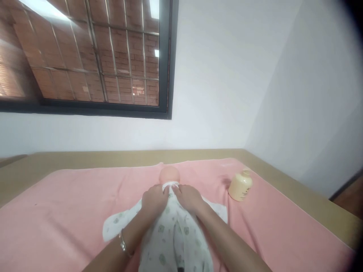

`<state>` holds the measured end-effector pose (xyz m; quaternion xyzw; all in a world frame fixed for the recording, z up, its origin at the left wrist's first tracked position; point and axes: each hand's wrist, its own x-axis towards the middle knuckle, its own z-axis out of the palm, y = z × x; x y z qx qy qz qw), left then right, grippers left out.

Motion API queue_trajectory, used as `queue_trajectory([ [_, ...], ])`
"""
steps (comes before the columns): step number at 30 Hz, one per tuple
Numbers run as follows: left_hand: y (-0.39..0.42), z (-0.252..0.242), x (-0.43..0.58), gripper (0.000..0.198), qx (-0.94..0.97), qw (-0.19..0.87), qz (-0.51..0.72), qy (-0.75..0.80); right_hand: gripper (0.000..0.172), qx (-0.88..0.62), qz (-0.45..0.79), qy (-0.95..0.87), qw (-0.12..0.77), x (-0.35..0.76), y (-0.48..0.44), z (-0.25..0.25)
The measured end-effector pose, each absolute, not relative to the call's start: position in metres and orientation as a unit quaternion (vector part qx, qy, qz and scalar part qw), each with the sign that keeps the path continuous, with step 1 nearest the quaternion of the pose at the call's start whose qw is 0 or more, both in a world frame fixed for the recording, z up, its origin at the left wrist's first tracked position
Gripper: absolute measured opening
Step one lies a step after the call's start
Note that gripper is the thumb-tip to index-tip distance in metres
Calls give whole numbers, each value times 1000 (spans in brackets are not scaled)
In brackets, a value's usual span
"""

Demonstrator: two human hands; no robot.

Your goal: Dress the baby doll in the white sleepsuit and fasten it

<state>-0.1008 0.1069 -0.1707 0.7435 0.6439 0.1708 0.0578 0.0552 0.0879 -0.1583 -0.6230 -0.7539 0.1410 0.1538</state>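
Note:
A baby doll lies on its back with its bare, smooth head (pixel 169 174) pointing away from me. It wears a white garment (pixel 168 232) printed with small green figures, whose sleeves spread out to both sides. My left hand (pixel 155 199) is closed on the cloth at the left of the neckline, thumb on the front. At the other side of the collar, my right hand (pixel 188 197) is closed on the cloth too, its thumb close to the left one. The fingertips of both hands are partly hidden at the shoulders.
A pink blanket (pixel 82 204) with folds covers most of the tan table surface (pixel 136 154). On the blanket at the right stands a cream bottle (pixel 240 186), slightly tilted in view. White walls and a barred window (pixel 113 56) rise behind.

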Motion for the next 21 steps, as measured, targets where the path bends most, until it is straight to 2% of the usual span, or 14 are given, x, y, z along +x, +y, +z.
queue_trajectory([
  [2,109,-170,-105,51,743,95,152,645,71,-620,95,-760,171,49,79,-158],
  [5,108,-171,-105,52,750,84,155,638,69,-606,59,-770,192,43,73,-159],
  [9,104,-172,-98,51,736,28,177,652,76,-643,122,-740,155,49,88,-163],
  [12,104,-171,-98,54,718,65,164,673,81,-652,191,-722,131,54,103,-165],
  [15,106,-170,-100,59,717,94,157,673,81,-652,220,-712,142,55,109,-167],
  [21,106,-174,-102,56,720,94,184,662,75,-669,208,-692,175,54,107,-177],
])
